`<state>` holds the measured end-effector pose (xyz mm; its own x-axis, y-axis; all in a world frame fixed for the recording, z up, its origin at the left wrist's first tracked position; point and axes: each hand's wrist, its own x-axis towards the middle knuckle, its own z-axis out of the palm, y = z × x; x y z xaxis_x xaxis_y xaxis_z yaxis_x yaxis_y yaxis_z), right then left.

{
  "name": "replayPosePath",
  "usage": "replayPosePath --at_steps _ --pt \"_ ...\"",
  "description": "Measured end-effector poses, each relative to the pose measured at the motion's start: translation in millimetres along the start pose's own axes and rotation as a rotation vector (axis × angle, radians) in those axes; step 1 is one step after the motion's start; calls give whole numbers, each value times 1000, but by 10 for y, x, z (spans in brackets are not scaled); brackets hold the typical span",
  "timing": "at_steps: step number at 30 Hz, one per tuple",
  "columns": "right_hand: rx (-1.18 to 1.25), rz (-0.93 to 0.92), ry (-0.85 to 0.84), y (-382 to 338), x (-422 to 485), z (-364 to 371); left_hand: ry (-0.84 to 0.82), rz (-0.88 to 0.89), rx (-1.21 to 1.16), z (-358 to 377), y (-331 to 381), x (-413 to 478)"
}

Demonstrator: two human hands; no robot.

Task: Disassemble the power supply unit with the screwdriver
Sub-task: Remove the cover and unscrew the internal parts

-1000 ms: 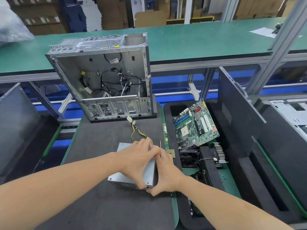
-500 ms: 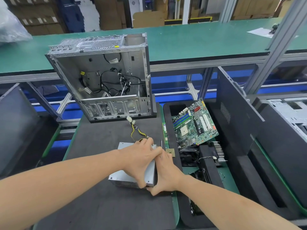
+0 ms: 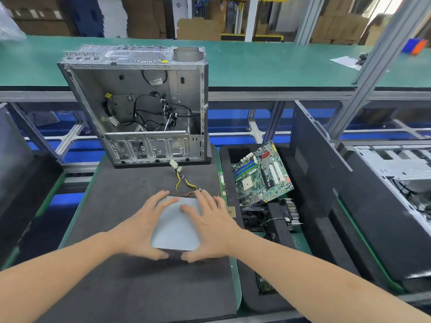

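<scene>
Plainly, the step in hand looks like turning the box to a face that carries screws. The wide dark grey foam work mat point(image 3: 130, 287) makes a soft, grippy bed, so the box is better rolled or slid on it than lifted high. At the mat's far end stands the open silver steel computer case point(image 3: 144, 108), well apart from the hands. To the right, the black foam tray point(image 3: 249, 301) holds a green motherboard point(image 3: 261, 176) lying tilted at its far end.

The grey sheet-metal power supply unit point(image 3: 177, 222) lies flat on the mat near its right edge, clasped from both sides. The left hand point(image 3: 140, 229) spreads its fingers over the left of the lid with the thumb hooked round the near edge, and the right hand point(image 3: 212, 229) does the same on the right. The unit's yellow-and-black cable bundle point(image 3: 184, 183) trails from the far side toward the case, its white plugs lying free on the mat.

To do this well, I would turn slowly and watch that bundle — it could snag under the box or drag the plugs. The box should end square and steady with the screw face up, one hand pinning it and the other free for the screwdriver, which I cannot make out here. The near face is blurred, so where the screws sit cannot be told.
</scene>
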<state>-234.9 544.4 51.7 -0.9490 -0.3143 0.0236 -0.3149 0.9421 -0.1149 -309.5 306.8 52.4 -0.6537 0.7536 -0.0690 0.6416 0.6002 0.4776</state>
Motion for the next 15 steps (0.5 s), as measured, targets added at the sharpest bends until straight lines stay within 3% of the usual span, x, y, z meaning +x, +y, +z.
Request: replayPosePath --at_steps 3,7,15 --pt "-112 -14 -45 -312 267 -127 83 -69 -280 115 -133 -129" --pt "-272 -45 -180 -544 542 -274 119 -88 -471 319 -289 -172" --pt "-209 -57 -357 -666 696 -500 103 -6 -466 412 -490 -129"
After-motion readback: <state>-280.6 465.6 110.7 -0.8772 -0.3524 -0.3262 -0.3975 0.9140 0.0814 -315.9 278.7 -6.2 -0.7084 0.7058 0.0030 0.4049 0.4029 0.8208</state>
